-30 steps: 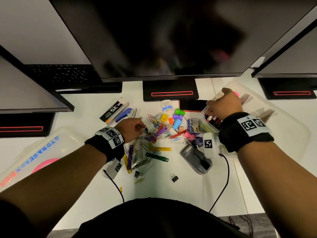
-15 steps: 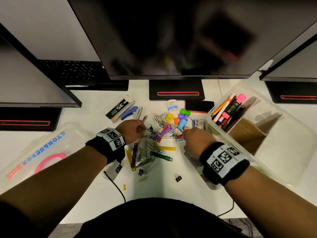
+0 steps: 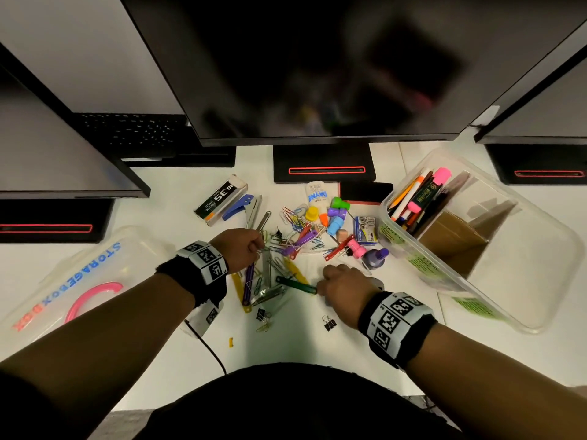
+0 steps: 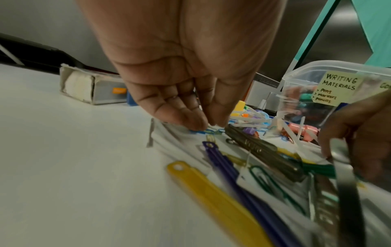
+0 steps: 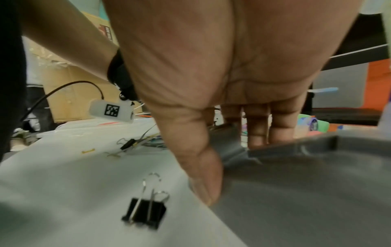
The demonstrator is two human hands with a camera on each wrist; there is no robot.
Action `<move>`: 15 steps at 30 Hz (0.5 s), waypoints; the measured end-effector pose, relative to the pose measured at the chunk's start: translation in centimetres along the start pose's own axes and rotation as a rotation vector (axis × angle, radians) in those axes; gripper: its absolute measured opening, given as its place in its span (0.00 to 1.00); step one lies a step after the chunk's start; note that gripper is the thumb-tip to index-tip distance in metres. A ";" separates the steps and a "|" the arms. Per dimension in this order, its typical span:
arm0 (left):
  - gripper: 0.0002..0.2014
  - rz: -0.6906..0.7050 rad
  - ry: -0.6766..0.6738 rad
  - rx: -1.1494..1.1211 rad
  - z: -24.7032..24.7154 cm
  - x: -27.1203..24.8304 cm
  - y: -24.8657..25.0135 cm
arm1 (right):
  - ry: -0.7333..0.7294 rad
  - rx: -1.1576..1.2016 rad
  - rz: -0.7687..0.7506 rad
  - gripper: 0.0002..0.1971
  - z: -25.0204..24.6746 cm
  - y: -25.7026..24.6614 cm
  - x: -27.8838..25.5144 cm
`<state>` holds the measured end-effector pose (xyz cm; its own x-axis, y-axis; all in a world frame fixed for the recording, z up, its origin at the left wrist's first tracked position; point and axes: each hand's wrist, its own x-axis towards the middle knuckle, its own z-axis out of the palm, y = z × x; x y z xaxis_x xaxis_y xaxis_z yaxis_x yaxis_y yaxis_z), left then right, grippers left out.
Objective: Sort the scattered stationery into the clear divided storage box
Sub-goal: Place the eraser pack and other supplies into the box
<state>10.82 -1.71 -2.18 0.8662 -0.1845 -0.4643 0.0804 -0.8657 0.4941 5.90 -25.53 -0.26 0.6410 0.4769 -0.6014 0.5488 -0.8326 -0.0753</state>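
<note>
I take the clear divided storage box (image 3: 540,258) at the right of the white desk (image 3: 301,347) as my landmark.

Farthest left of the box lies its clear lid (image 3: 63,281), printed STORAGE BOX, with a pink handle. Nearer the box, up by the monitor stand, sits a staples carton (image 3: 220,198) with a blue staple remover (image 3: 236,207) just beside it.

My left hand (image 3: 238,249) is at the left edge of the scattered pile, well left of the box. From the left wrist view, its thumb and fingertips (image 4: 196,123) are drawn together, pinching at coloured paper clips (image 4: 208,131) on the desk. Yellow (image 4: 213,195) and purple (image 4: 230,175) file fasteners lie beneath that wrist.

The pile of clips, coloured caps and a staple box (image 3: 365,230) spreads between the left hand and the box wall.

My right hand (image 3: 346,285) is down on the desk, near the box's front-left wall. The right wrist view shows the thumb and fingers (image 5: 256,133) curled over a grey stapler (image 5: 306,183), gripping it. A green fastener (image 3: 295,284) lies touching or just beside this hand; I cannot tell which. A black binder clip (image 5: 145,212) lies just beside the thumb.

The box's nearest compartment holds pens, markers and pencils (image 3: 419,198); its label reads WRITING MATERIALS (image 4: 338,88).
</note>
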 end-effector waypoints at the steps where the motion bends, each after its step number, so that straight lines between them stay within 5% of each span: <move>1: 0.11 0.001 -0.002 0.005 0.0 -0.1 0.0 | -0.003 -0.014 -0.059 0.16 0.2 -0.1 -0.1; 5: 0.10 0.015 -0.003 0.019 -0.1 -0.3 -0.2 | -0.053 -0.082 -0.267 0.16 0.6 0.4 -1.5; 8: 0.10 0.044 0.015 0.045 -0.1 0.1 -0.1 | 0.032 0.002 -0.280 0.15 0.3 0.8 -3.3; 11: 0.11 0.064 0.045 0.074 -0.2 0.6 0.2 | 0.246 0.116 0.006 0.17 0.5 1.1 -4.4; 15: 0.10 0.022 0.168 0.119 -1.4 1.5 1.0 | 0.169 0.354 0.466 0.30 0.5 1.1 -4.0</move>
<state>12.90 -2.24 -1.39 0.9380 -0.1321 -0.3205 0.0108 -0.9129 0.4080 3.66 -28.46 1.65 0.8631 0.0537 -0.5021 -0.0034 -0.9937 -0.1122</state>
